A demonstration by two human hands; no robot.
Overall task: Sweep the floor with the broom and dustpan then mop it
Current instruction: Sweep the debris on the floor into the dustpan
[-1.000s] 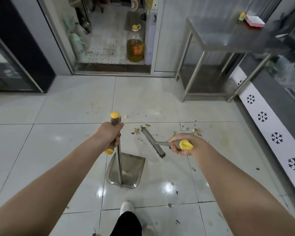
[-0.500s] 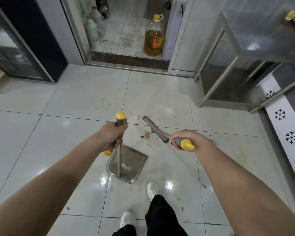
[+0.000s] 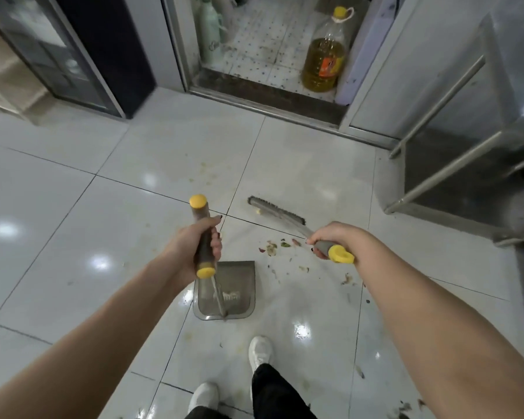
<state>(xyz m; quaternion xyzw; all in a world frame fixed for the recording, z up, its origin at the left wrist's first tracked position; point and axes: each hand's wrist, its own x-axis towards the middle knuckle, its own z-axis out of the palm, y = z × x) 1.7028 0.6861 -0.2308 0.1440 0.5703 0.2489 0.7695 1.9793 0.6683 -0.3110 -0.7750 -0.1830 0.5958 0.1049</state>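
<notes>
My left hand [image 3: 194, 247] grips the grey, yellow-capped handle of a long-handled dustpan [image 3: 236, 293]. The grey pan rests on the white tiled floor [image 3: 73, 225] just in front of my feet, with a little pale dirt inside. My right hand [image 3: 335, 237] grips the grey handle, yellow at its end, of a broom. Its brush head [image 3: 274, 210] lies on the floor ahead, beyond the pan. Scraps of dirt [image 3: 273, 247] lie between brush and pan, and more trail to the right under my right arm.
A doorway sill [image 3: 270, 99] lies ahead, with a big bottle of yellow oil [image 3: 324, 60] behind it. A steel table [image 3: 466, 164] stands at the right, a dark glass cabinet [image 3: 58, 55] at the left. More dirt [image 3: 406, 408] lies at the lower right.
I have stepped forward, so the doorway and steel table are nearer. The broom head has swung out farther ahead and to the right. The dustpan has turned square to me.
</notes>
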